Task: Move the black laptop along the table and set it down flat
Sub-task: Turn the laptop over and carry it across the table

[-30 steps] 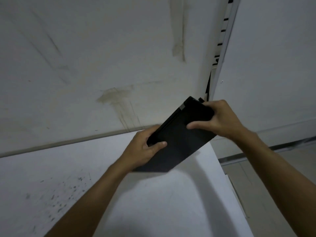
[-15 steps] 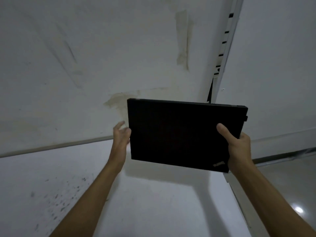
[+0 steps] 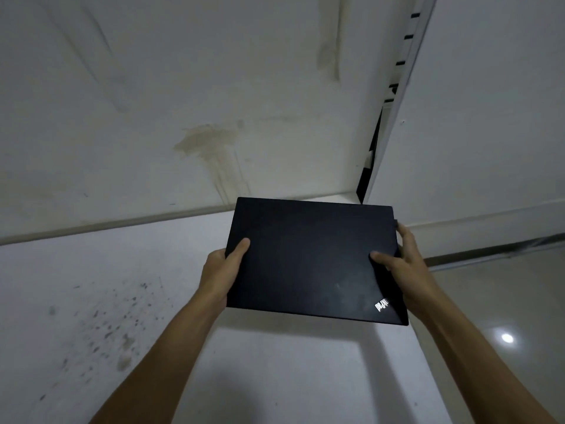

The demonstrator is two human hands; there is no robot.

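Observation:
The closed black laptop [image 3: 308, 258] is held above the white table [image 3: 275, 377], lid up and nearly level, casting a shadow on the tabletop below. A small logo shows at its near right corner. My left hand [image 3: 221, 272] grips its left edge with the thumb on the lid. My right hand [image 3: 400, 267] grips the right edge, thumb on top and fingers wrapped around the side. Both forearms reach in from the bottom of the view.
A stained white wall [image 3: 183, 117] rises behind the table. Dark specks mark the tabletop at the left [image 3: 107, 325]. The table's right edge drops to a glossy floor [image 3: 504, 316]. A white panel [image 3: 474, 117] with a slotted rail [image 3: 400, 62] stands at the right.
The laptop has tipped from upright and facing me to nearly level, and has come lower toward the table. My left hand, open beside it before, now grips its left edge.

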